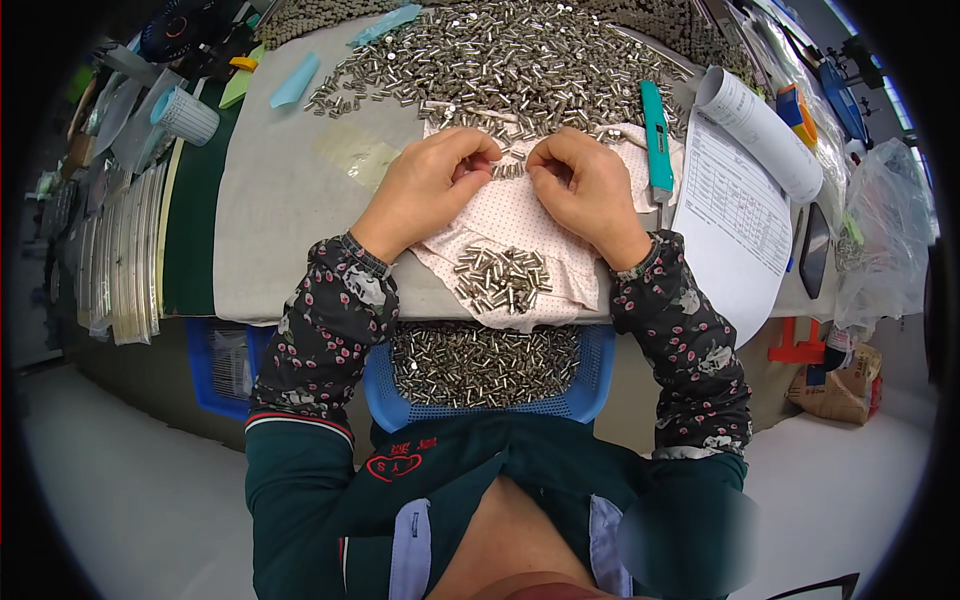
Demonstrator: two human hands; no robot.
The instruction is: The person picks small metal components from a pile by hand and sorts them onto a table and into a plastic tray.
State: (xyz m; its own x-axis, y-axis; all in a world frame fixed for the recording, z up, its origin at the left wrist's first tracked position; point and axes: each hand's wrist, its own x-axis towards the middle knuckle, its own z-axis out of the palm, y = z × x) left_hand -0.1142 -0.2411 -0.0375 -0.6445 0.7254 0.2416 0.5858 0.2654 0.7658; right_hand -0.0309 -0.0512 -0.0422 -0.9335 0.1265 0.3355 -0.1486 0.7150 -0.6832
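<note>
Both hands are over a white dotted cloth (575, 265) on the table, with their fingers curled in. Between their fingertips lies a short row of small silvery metal cylinders (508, 171). My left hand (435, 185) pinches at the left end of this row, and my right hand (592, 195) at its right end. How many pieces each hand grips is partly hidden by the fingers. A small heap of the same metal cylinders (500, 280) rests on the cloth nearer to me. Beyond my hands spreads a big pile of metal cylinders (520, 55).
A blue basket (390, 405) full of cylinders sits below the table edge. To the right are a teal-handled tool (655, 135), a printed sheet (730, 215), a rolled paper (765, 135) and a dark phone (815, 250). Leftward stand a white cup (190, 118) and bagged strips (125, 250).
</note>
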